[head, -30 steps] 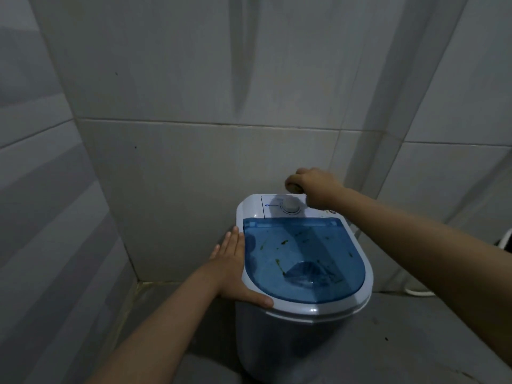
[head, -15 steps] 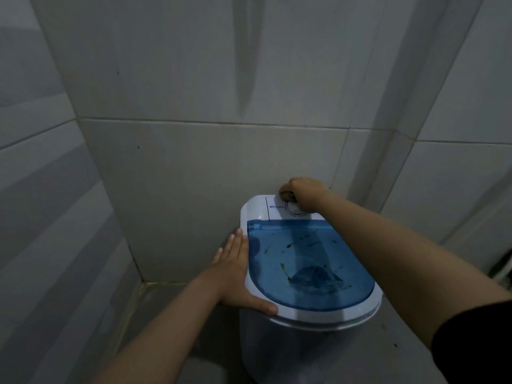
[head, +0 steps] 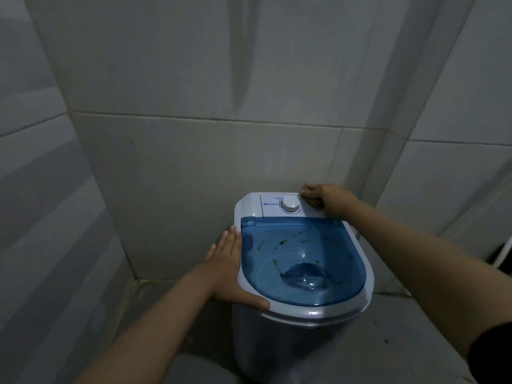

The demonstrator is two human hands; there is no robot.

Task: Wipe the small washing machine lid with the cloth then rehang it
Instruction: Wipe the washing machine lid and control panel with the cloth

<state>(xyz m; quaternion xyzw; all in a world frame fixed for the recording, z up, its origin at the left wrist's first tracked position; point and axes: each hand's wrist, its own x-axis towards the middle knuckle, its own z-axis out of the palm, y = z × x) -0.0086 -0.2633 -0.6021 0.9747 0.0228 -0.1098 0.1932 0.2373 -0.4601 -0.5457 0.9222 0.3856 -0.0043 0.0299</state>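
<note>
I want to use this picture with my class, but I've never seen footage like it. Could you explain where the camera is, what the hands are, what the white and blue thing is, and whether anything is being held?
One camera sits on a person's head, looking down at their own bare hands. The small washing machine stands in a tiled corner. Its blue see-through lid is shut, with greenish smears. The left hand lies flat against the machine's side. The right hand rests curled on the back corner beside the dial; whether it holds anything is unclear. No cloth shows.
</note>
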